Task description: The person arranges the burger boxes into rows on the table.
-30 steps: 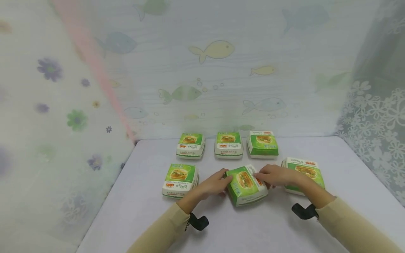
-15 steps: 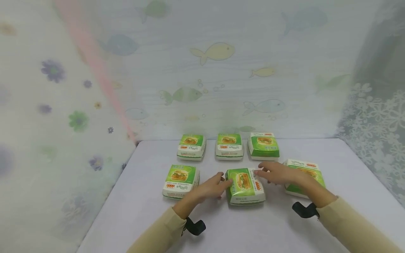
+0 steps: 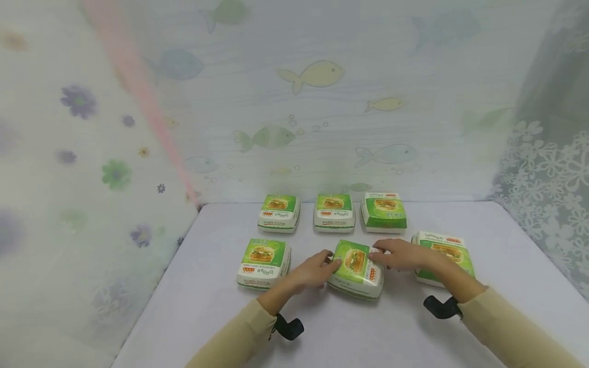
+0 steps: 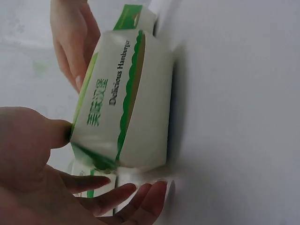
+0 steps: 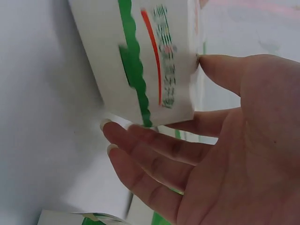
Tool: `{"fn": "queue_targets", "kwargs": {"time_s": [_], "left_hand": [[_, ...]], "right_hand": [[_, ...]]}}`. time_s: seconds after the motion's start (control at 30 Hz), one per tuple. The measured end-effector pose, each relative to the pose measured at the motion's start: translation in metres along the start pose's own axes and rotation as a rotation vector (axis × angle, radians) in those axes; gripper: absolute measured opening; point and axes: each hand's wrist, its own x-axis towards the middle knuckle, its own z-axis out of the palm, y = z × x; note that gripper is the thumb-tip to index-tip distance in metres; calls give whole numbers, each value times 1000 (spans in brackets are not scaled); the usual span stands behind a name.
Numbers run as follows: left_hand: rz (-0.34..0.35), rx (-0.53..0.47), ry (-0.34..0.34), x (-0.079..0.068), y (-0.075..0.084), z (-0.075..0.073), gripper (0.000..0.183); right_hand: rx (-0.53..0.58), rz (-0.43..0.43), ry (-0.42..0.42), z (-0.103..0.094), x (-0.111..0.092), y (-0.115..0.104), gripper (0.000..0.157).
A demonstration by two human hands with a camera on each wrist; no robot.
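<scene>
A green and white burger box [image 3: 355, 261] sits between a person's two hands at the middle of the front row on the white counter [image 3: 368, 335], turned a little askew; whether its base lies flat there is hard to tell. The left grip [image 3: 313, 271] is clamped on its left end — thumb over the top edge, fingers down beside the end. The right grip [image 3: 399, 254] pinches the opposite end, thumb on the top edge and index finger against the side, the other fingers loosely spread below. The left wrist view shows "Delicious Hamburger" printed on the side of the box above a scalloped green band

Five similar boxes lie about it: the front-left box [image 3: 263, 261] near the left forearm, the front-right box [image 3: 450, 253] partly behind the right forearm, and a back row of the back-left box [image 3: 278, 212], the back-middle box [image 3: 334, 212] and the back-right box [image 3: 384, 212]

Both arms wear beige sleeves [image 3: 236, 329] with black wrist mounts [image 3: 290, 327]. Behind the counter hangs a pale fish-patterned backdrop [image 3: 317, 117] — flowered cloth [image 3: 87, 214] to the left, white lace flowers [image 3: 554, 166] to the right
</scene>
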Motion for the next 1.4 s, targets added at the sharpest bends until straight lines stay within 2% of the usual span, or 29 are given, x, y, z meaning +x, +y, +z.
{"fn": "queue_targets", "kwargs": {"time_s": [0.2,0.4,0.57,0.7,0.9,1.03,1.4], "left_hand": [[-6,-16,17,4,3,-7,52],[-22,0,28,1,-3,-10,59],[-25,-9,-5,-6,-6,-11,64],[-11,-43,-37,-10,-3,-10,57],[9,-44,-22,0,-1,-14,48],[-3,-55,2,6,-3,-17,46],[-5,-87,19,-8,-5,-11,67]], "right_hand": [[-1,-14,-19,-2,-4,-5,47],[-27,-15,-3,-5,-4,-7,42],[-22,-19,3,-8,-2,-7,43],[-8,-17,-14,-8,2,-6,46],[15,17,-48,-2,1,-6,42],[35,20,-55,3,-1,-7,40],[8,-12,-26,-6,3,-4,38]]}}
